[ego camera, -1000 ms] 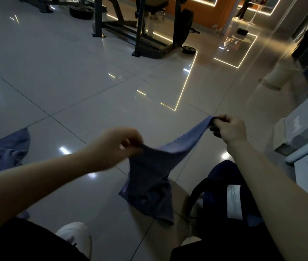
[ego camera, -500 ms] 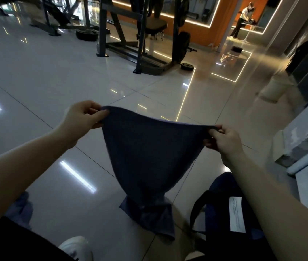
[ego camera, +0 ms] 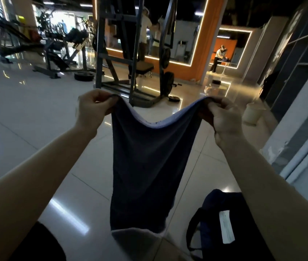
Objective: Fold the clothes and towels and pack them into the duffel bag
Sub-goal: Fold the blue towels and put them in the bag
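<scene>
1. Two hands hold one dark blue towel [ego camera: 145, 166] up in front of me, over the tiled floor [ego camera: 27, 119].
2. My left hand [ego camera: 93, 108] has its fingers curled round the towel's upper left corner.
3. My right hand [ego camera: 224, 119] pinches the upper right corner, fingers bunched on the cloth.
4. The top edge sags between the two hands; the towel hangs straight down, and its lower end seems to rest on the floor.
5. A dark duffel bag [ego camera: 224, 228] with a white tag [ego camera: 226, 227] sits on the floor at the lower right, under my right forearm, just beside the towel's lower end.
</scene>
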A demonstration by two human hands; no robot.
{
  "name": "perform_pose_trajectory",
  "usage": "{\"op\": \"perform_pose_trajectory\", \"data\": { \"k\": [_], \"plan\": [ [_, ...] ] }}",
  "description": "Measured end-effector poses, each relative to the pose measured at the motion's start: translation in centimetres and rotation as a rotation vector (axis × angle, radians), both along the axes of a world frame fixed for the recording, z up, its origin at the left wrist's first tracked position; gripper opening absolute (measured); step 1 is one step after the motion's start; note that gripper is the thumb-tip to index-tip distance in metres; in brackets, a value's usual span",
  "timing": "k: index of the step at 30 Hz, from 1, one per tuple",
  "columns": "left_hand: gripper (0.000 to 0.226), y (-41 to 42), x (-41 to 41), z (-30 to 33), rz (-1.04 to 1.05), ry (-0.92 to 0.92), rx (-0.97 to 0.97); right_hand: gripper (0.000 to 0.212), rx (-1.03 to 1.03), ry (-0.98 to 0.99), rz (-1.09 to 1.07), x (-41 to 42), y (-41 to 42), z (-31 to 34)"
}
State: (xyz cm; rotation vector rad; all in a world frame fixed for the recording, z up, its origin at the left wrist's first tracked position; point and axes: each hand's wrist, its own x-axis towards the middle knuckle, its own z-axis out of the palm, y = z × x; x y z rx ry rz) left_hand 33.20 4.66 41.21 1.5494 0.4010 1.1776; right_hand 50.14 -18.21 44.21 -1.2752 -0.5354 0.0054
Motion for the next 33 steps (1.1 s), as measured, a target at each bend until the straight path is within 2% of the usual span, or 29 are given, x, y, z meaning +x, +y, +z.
{"op": "perform_pose_trajectory", "data": {
  "k": [4, 7, 18, 22, 27, 33],
  "plan": [
    [0.006, -1.2, -2.6, 4.6, -0.002, -0.104, -0.017, 0.016, -0.055, -0.080, -0.042, -2.1, -2.7, 3.6],
    [0.008, -2.1, -4.6, 6.3, 0.020, -0.085, -0.084, 0.012, -0.078, -0.093, -0.109, -3.7, -5.2, 5.0],
    [0.013, -4.9, -9.0, 9.5, 0.088, -0.058, 0.003, 0.012, -0.159, -0.160, -0.215, -7.9, -9.8, 8.2],
    [0.013, -4.9, -8.9, 9.5, 0.107, -0.014, 0.034, 0.010, -0.128, -0.119, -0.184, -7.8, -9.8, 8.6],
    [0.014, -3.6, -6.7, 9.0, 0.085, 0.080, -0.010, 0.005, -0.079, 0.065, -0.095, -5.6, -8.2, 7.4],
    [0.011, -0.6, -1.3, 3.9, 0.023, 0.228, -0.079, 0.010, -0.171, 0.193, -0.069, 0.1, -3.5, 1.7]
  ]
}}
